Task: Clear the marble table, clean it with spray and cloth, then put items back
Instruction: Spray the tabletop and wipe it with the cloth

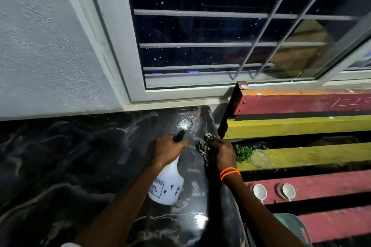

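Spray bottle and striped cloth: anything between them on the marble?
Nothing lies there. In the head view, only bare, glossy marble table shows between the spray bottle in the left hand and the striped cloth in the right hand.

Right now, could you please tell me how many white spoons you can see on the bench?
2. Both lie on the lower red slat of the bench: one spoon nearer the table, the other spoon just right of it. Others may be hidden out of view.

We count one spray bottle (167, 184), one striped cloth (204, 147) and two hands. We also see two white spoons (260, 191) and one glass dish (259, 159).
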